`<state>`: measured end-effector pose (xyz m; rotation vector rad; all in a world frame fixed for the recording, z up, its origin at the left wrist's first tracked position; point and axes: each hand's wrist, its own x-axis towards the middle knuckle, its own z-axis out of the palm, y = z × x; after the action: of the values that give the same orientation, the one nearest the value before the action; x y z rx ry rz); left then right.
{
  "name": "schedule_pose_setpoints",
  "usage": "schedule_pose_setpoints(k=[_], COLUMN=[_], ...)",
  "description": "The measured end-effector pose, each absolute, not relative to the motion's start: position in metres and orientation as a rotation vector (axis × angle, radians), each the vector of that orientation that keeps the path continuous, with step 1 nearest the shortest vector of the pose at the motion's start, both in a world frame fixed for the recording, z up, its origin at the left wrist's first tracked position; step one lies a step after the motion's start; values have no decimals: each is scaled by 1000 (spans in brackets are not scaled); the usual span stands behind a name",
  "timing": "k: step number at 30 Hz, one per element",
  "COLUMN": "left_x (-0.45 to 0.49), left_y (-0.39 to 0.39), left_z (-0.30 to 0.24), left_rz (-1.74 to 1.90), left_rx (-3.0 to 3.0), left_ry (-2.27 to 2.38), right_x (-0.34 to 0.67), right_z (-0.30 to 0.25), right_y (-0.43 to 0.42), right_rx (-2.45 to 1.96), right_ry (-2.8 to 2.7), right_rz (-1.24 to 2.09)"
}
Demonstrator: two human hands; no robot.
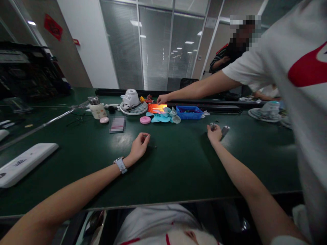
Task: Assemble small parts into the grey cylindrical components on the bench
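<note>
My left hand, with a watch at its wrist, is over the middle of the green table. Its fingers are curled with thumb and forefinger together; what they hold, if anything, is too small to make out. A tiny dark bit lies just right of it. Farther right, my right hand is closed round a small round metallic part, which shows between thumb and fingers. Beside that hand is a grey cylinder with a pale end; I cannot tell whether the hand touches it.
A person's arm reaches from the right to a bright orange screen. Along the back are a white fan, light-blue fan blades, a blue bin, a pink disc and a cup. A white power bank lies left.
</note>
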<state>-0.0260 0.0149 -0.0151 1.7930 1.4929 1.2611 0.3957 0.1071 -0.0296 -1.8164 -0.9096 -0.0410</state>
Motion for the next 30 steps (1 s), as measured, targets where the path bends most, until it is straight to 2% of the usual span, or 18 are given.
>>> schedule_pose_setpoints(k=[9,13,15,21,24,30], left_x=[-28,-28,-27,-28,-27,-24], left_y=[21,20,20,21,22,24], left_z=[-22,-21,-20,-23,-25,-26], left_rz=[1425,1476,1488,1541,1558,1582], left_rx=[1571,1505,1463,1408,1412,1384], left_ry=[1487,1487,1491,1476,1487,1501], right_x=[397,353,313,191,166,168], right_z=[-29,-9,0,-1,-9,-12], right_y=[109,84,63,1,-6,-1], right_rx=[-1884,-1786,-1633,-1021,-983,-1052], right_ry=[-970,-979,-1184,-2269,-2341,-2298], right_rz=[49,-244,-303,322,430,372])
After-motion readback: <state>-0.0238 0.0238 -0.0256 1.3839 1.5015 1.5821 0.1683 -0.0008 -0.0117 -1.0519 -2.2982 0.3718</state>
